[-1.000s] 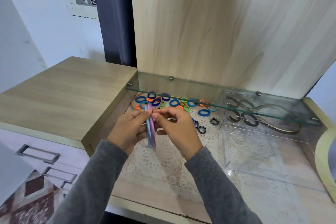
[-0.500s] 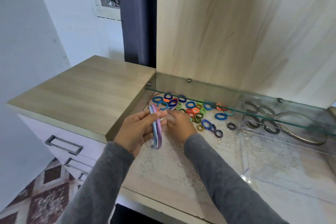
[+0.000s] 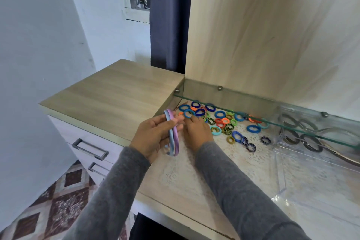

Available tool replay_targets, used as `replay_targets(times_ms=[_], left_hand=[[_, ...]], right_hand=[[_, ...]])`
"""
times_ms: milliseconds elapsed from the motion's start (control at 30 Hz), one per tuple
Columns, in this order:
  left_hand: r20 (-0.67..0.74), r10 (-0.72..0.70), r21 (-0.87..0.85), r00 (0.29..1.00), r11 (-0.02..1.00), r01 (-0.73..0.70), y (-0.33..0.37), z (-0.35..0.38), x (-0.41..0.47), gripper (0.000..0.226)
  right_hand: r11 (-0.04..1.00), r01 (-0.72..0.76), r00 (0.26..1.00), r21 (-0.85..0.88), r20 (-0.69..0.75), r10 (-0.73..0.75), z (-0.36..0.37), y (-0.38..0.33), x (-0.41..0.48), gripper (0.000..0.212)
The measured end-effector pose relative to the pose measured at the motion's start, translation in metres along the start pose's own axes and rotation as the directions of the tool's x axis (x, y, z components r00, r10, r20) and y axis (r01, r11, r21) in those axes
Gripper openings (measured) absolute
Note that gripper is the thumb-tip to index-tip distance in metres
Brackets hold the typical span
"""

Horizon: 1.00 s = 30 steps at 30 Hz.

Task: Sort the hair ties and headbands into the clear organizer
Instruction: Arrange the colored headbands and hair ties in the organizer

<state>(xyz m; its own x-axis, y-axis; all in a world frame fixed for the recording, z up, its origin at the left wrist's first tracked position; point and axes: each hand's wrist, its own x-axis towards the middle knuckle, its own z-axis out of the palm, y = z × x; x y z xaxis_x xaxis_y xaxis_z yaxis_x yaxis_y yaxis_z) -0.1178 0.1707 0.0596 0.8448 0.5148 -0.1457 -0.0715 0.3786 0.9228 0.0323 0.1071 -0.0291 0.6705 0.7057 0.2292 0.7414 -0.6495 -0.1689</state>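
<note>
Left hand (image 3: 153,138) well left of clear plastic organizer (image 3: 280,181), fingers clamped on blue and purple plastic headbands (image 3: 174,139). Right hand (image 3: 196,132) nearer organizer, over colourful elastic hair ties (image 3: 220,121) on tabletop; its grip unclear. Dark headbands (image 3: 309,142) inside organizer's far end.

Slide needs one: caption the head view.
Left hand holds blue and purple headbands while right hand reaches the loose hair ties beside the clear organizer.

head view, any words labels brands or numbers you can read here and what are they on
None: no words, labels, brands or numbers show on the headbands held in the left hand, the hair ties, the clear organizer, the wooden panel or the drawer fronts.
</note>
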Motion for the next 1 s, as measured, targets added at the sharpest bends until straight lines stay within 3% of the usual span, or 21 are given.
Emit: replay_targets(times_ms=[167,467,600,767,867,1000], left_hand=[[0.008,0.001,0.039,1.0,0.999,-0.001,0.0,-0.003,0.004,0.014],[-0.024,0.007,0.023,1.0,1.0,-0.006,-0.005,-0.003,0.012,0.012],[-0.074,0.008,0.04,0.997,0.999,-0.005,-0.01,-0.002,0.017,0.013],[-0.058,0.0,0.04,0.998,0.999,0.002,-0.013,0.004,0.018,0.023],[-0.048,-0.013,0.028,0.999,0.999,0.015,-0.013,0.009,0.016,0.023],[-0.037,-0.018,0.073,0.999,0.997,0.021,-0.014,0.011,0.014,0.024]], right_hand=[[1.0,0.016,0.998,0.004,-0.055,-0.016,-0.004,0.005,-0.007,0.025],[0.964,-0.016,0.956,0.265,-0.279,0.092,-0.04,0.022,-0.017,0.022],[0.915,-0.037,0.964,0.402,-0.226,0.138,-0.074,0.02,-0.021,0.019],[0.674,-0.069,0.983,0.736,-0.066,0.172,-0.108,0.002,-0.033,0.015],[0.571,-0.101,0.99,0.815,0.026,0.139,-0.114,-0.007,-0.038,0.007],[0.515,-0.167,0.986,0.841,0.129,0.107,-0.113,-0.012,-0.041,0.014]])
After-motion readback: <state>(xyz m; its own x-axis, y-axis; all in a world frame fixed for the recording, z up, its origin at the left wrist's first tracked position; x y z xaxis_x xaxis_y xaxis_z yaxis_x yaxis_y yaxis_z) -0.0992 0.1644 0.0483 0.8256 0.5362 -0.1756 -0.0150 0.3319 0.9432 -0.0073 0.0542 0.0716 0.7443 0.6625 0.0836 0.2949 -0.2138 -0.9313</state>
